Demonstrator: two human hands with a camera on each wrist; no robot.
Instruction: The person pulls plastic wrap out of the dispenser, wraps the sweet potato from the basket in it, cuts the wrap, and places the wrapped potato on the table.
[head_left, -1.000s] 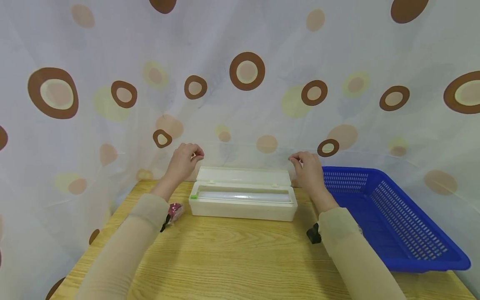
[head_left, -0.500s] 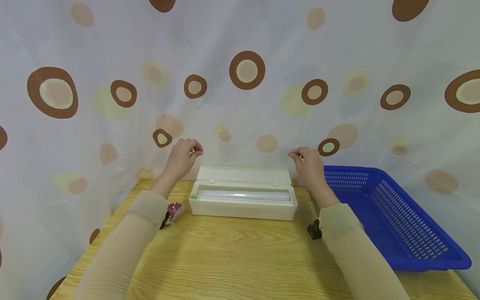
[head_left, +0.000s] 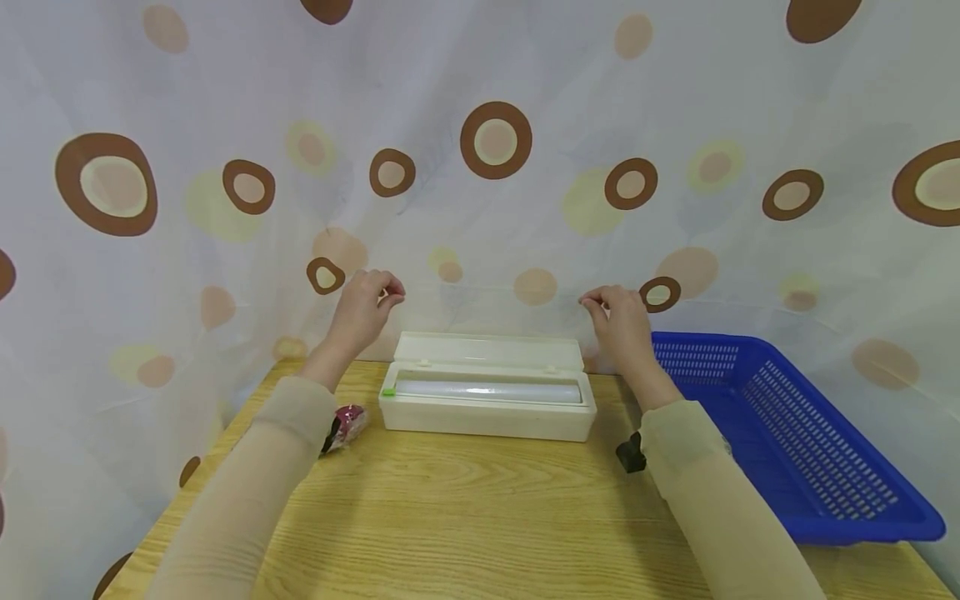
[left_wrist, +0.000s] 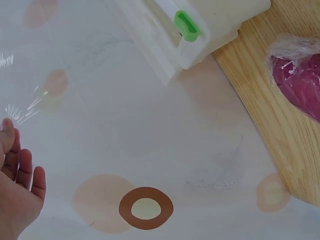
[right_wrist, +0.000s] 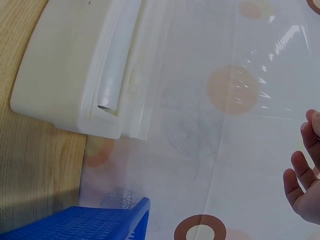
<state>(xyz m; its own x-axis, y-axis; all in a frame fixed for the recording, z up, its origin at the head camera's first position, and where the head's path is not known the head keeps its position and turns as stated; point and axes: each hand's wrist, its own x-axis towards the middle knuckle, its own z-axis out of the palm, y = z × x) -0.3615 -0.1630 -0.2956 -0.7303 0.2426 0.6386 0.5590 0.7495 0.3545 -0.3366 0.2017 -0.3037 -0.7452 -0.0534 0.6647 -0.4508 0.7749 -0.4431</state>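
Observation:
A sheet of clear cling film (right_wrist: pixel 287 37) is stretched between my hands, showing mainly as glints in the wrist views. My left hand (head_left: pixel 360 312) pinches one corner between thumb and fingertips; my right hand (head_left: pixel 622 325) pinches the opposite corner. Both are raised above and behind a white cling film dispenser box (head_left: pixel 487 422) on the table. Its lid (head_left: pixel 487 348) stands open at the back, and the film roll (head_left: pixel 487 390) lies inside. A green slider (left_wrist: pixel 186 26) sits at the box's left end.
A purple-red object wrapped in clear film (left_wrist: pixel 295 77) lies on the wooden table (head_left: pixel 465 517), left of the dispenser. At the right stands a blue plastic basket (head_left: pixel 862 531). A patterned white curtain (head_left: pixel 495 225) hangs behind the table.
Both hands have risen slightly, pulling the film upward. The dispenser, the wrapped object and the basket have stayed in place.

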